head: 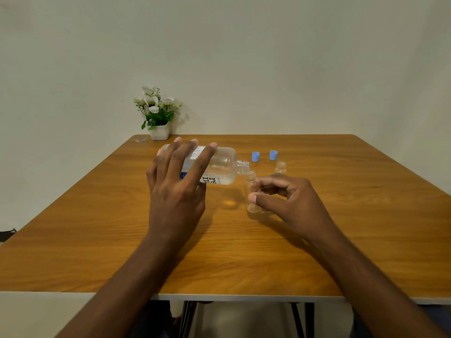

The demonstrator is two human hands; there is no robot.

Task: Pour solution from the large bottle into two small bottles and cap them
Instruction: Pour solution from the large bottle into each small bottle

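My left hand (178, 181) grips the large clear bottle (219, 167), tipped on its side with its open neck pointing right, clear liquid pooled low in its body. The neck sits just above the mouth of a small clear bottle (251, 191) that stands on the wooden table (97, 240). My right hand (288, 198) pinches this small bottle between thumb and fingers. A second small clear bottle (281, 167) stands uncapped just behind my right hand. Two blue caps (255, 157) (273, 155) rest on the table farther back.
A white pot of white flowers (158, 113) stands at the table's far left edge against the wall. A small clear scrap (141, 140) lies beside it. The table's front edge runs across the bottom of the view.
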